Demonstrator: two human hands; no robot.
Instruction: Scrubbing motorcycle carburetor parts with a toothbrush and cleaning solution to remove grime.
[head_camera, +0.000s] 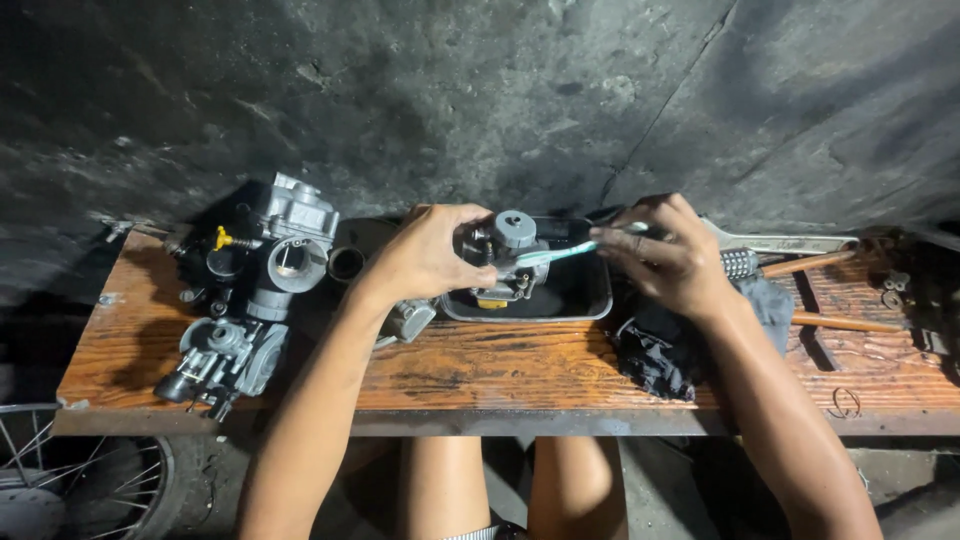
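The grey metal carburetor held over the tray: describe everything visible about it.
The small grey metal carburetor has a round slotted cap on top, a cast body with dark grime and a yellowish part at its base. The left hand grips its left side, holding it just above the dark rectangular metal tray. The right hand presses a light teal toothbrush against its right side.

A rough motorcycle repair workshop: an oil-stained wooden table (560, 365) against a grimy concrete wall (480, 90) carries carburetors (285, 250), a wrench (780, 242), a greasy rag (655, 360) and a metal tray (580, 300), with a spoked wheel (70, 480) below.
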